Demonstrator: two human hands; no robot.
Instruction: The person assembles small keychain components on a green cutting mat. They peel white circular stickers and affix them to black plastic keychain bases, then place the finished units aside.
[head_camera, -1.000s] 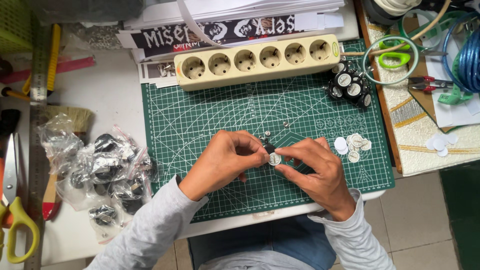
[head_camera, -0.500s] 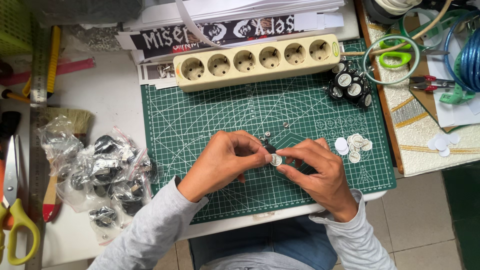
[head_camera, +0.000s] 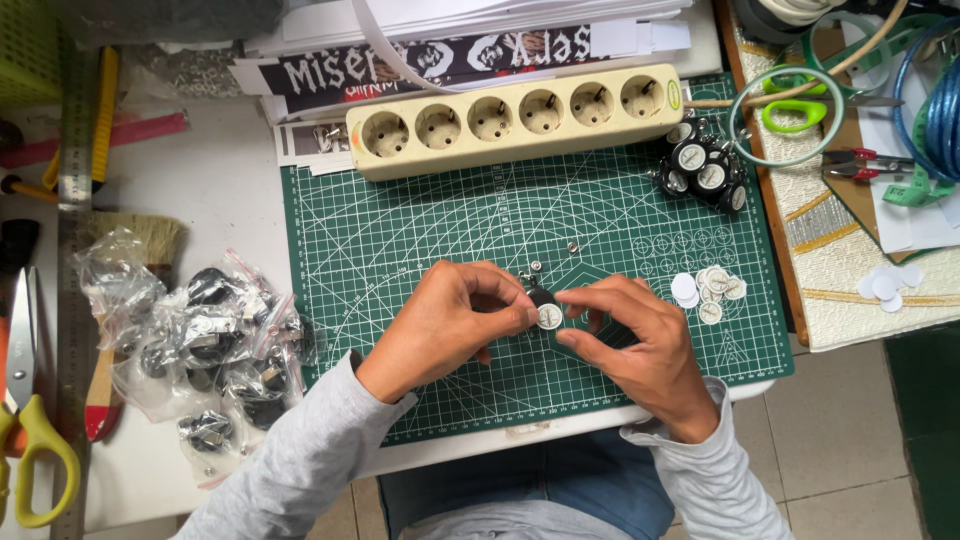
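Both forearms, in grey sleeves, come up from the bottom edge and meet over the middle of the green cutting mat (head_camera: 420, 240), which lies on the white counter (head_camera: 220, 190). The left hand (head_camera: 450, 325) is curled, knuckles up, its thumb and forefinger pinched on the left side of a small round badge (head_camera: 548, 315) with a pale face and a dark rim. The right hand (head_camera: 630, 335) mirrors it, fingertips pinched on the badge's right side, so each grip is clenched on that one badge, held just above the mat near its centre. Just beyond the badge a few tiny metal bits (head_camera: 537, 268) lie on the mat; one more sits a little farther up. To the right, a small heap of white paper discs (head_camera: 708, 290) rests on the mat, too overlapped to count. One cream power strip (head_camera: 515, 118) with six sockets lies across the mat's far edge, and a cluster of about five dark finished badges (head_camera: 703, 172) sits beside its right end. Left of the mat lie several clear bags (head_camera: 205, 345) of dark parts, one brush (head_camera: 110, 330) and one pair of yellow-handled scissors (head_camera: 30, 400).
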